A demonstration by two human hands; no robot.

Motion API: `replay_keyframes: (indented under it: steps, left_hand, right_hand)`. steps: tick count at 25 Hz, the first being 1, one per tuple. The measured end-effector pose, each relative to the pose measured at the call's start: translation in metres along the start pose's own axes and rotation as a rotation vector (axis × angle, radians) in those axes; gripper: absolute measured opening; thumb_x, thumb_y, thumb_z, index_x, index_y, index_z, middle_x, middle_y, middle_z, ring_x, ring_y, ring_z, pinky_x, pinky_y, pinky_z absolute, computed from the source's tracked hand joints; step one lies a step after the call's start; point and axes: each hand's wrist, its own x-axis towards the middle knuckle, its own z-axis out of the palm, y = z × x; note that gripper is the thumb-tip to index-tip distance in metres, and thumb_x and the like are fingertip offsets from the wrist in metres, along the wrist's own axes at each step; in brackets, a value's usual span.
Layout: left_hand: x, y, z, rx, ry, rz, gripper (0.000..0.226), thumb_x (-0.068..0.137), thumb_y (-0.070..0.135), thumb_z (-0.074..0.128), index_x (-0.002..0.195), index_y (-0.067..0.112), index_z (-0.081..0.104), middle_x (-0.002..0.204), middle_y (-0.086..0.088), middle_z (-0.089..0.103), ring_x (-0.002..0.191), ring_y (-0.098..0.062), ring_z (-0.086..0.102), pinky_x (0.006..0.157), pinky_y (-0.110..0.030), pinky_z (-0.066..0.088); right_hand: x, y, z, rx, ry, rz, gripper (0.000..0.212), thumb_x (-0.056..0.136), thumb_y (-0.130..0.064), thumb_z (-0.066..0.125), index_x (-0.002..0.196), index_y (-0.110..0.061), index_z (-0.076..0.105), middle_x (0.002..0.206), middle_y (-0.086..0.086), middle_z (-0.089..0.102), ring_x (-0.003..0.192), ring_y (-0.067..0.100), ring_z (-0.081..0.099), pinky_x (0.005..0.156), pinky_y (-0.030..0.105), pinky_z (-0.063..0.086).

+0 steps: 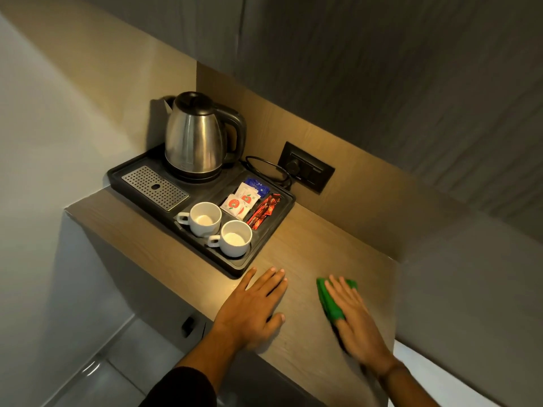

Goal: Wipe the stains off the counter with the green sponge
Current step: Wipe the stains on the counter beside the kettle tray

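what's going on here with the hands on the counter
A person is wiping a wooden counter. The right hand presses flat on a green sponge near the counter's right end, blurred as if mid-stroke. The left hand lies flat on the counter beside it, just in front of a black tray that holds a kettle, two white cups and some sachets.

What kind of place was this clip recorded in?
Probably a hotel room's tea and coffee corner: a kettle on a black tray with two white cups and drink sachets.
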Motion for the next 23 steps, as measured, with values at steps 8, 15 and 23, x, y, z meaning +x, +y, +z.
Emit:
replay_keyframes:
  steps: [8, 15, 23]
  left_hand:
    - [-0.001, -0.001, 0.002, 0.034, 0.005, 0.002, 0.073, 0.104, 0.058, 0.030, 0.165, 0.021, 0.012, 0.175, -0.001, 0.010, 0.159, -0.015, -0.004, 0.128, -0.052, 0.001]
    - [-0.002, -0.002, 0.000, 0.068, -0.009, 0.022, 0.073, 0.105, 0.058, 0.028, 0.165, 0.019, 0.012, 0.175, -0.003, 0.009, 0.159, -0.020, -0.001, 0.128, -0.054, 0.005]
    - [-0.003, -0.005, 0.003, 0.072, -0.030, 0.028, 0.074, 0.105, 0.059, 0.027, 0.165, 0.018, 0.011, 0.175, -0.004, 0.007, 0.159, -0.022, -0.002, 0.128, -0.055, 0.001]
  right_hand:
    - [-0.070, -0.058, 0.032, -0.016, -0.037, 0.003, 0.077, 0.097, -0.023, 0.043, 0.162, -0.042, 0.007, 0.173, -0.018, 0.000, 0.160, 0.010, -0.005, 0.127, 0.051, 0.004]
    - [-0.010, -0.103, 0.019, 0.054, 0.104, 0.317, 0.079, 0.098, -0.002, 0.047, 0.162, -0.032, 0.012, 0.172, -0.009, 0.002, 0.160, 0.015, -0.006, 0.131, 0.047, -0.003]
    - [-0.098, -0.071, 0.023, -0.002, 0.227, 0.442, 0.079, 0.095, 0.001, 0.050, 0.161, -0.031, 0.019, 0.171, -0.010, 0.008, 0.161, 0.018, 0.005, 0.131, 0.053, 0.007]
